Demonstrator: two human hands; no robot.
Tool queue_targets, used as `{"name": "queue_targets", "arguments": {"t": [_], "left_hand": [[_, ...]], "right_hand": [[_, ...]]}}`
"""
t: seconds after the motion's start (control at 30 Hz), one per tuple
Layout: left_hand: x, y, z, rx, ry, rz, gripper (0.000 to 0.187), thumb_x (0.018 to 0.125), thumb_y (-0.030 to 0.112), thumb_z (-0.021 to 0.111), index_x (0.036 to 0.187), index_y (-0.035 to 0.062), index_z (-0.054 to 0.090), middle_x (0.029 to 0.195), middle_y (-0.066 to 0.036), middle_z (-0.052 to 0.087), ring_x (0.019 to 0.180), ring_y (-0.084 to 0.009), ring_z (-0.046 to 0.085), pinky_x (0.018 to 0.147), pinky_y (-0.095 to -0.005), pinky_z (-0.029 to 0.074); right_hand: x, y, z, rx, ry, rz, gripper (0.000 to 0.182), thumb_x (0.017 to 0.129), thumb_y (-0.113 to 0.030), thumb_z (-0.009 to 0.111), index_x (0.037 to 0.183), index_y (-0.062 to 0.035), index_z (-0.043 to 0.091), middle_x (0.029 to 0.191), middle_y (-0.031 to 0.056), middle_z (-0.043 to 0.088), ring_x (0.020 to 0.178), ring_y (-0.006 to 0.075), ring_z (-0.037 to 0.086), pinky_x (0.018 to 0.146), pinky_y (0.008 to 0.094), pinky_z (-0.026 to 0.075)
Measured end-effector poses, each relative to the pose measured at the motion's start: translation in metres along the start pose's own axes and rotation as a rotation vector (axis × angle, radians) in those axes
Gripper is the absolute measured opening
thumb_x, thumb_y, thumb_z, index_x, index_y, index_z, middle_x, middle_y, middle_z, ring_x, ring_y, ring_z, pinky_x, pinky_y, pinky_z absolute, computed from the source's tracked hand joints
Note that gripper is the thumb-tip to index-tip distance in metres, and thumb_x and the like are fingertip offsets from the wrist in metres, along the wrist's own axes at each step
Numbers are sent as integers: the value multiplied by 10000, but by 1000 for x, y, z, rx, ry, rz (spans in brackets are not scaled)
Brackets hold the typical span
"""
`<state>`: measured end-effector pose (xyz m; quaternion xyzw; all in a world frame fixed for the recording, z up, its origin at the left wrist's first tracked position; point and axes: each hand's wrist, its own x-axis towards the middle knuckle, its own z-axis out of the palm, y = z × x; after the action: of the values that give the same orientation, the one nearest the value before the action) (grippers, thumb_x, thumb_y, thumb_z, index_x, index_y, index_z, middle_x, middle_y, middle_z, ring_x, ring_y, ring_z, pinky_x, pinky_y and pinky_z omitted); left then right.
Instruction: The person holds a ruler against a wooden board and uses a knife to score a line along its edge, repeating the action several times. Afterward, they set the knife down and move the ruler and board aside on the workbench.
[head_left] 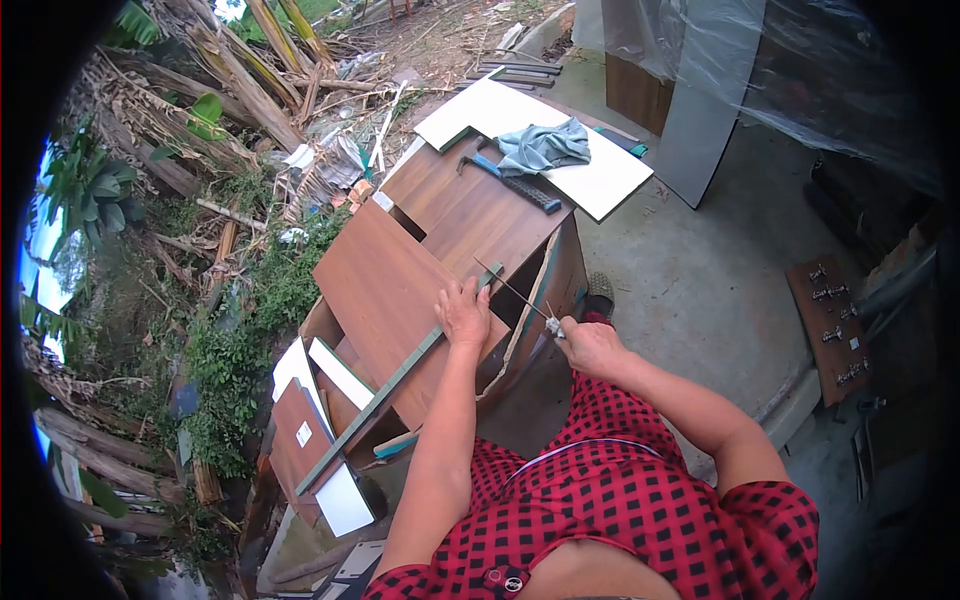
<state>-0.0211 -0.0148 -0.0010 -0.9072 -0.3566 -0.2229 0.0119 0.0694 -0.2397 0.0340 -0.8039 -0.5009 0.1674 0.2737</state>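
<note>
My left hand [463, 313] presses down on a long green straightedge [392, 384] that lies diagonally across a brown wooden panel [382, 290]. My right hand [590, 345] grips a thin pointed metal tool [512, 288] by its handle. The tool's tip reaches toward the upper end of the straightedge, near the panel's edge. The panel rests on a brown cabinet [480, 215].
A hammer [512, 180], a grey-blue cloth [545, 147] and a white board [600, 180] lie on the cabinet's far part. More board offcuts [320, 440] stand below the panel. Brush and dead palm fronds fill the left. A board with hinges [830, 325] lies on the concrete at right.
</note>
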Motion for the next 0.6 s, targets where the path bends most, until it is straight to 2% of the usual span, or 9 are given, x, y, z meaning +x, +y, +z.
{"name": "queue_targets", "arguments": {"t": [0.17,0.3,0.43,0.53,0.6], "left_hand": [[-1,-1,-1,-35,-2,-12,255,820,350,602,1011,182,616,945,-57,522,926,-262,489,799,-417,385],[-3,2,-5,-59,-19,-7,253,810,359,613,996,187,622,941,-47,518,929,-252,487,803,-414,381],[-3,1,-5,-75,13,6,257,806,350,613,1001,184,628,927,-51,515,926,-250,491,790,-409,374],[-4,3,-7,-54,-47,-22,259,802,353,618,1007,195,634,932,-46,523,932,-250,491,795,-409,370],[-4,3,-5,-71,-29,-30,256,804,354,616,1003,195,635,932,-45,524,933,-250,491,796,-409,369]], "right_hand": [[-15,10,-3,-10,3,30,236,876,-209,506,892,25,479,713,238,607,729,407,612,657,490,468],[35,-7,8,-4,42,3,233,869,-207,509,916,21,506,759,244,621,757,397,624,696,486,479],[89,-14,32,43,133,-15,256,864,-233,536,894,18,496,749,232,620,753,404,618,679,494,476],[82,-13,34,48,127,8,248,860,-231,545,895,11,505,742,235,619,754,401,620,681,490,479],[50,-5,26,23,89,-7,212,863,-201,498,897,8,496,752,237,626,739,397,626,670,498,482]]}}
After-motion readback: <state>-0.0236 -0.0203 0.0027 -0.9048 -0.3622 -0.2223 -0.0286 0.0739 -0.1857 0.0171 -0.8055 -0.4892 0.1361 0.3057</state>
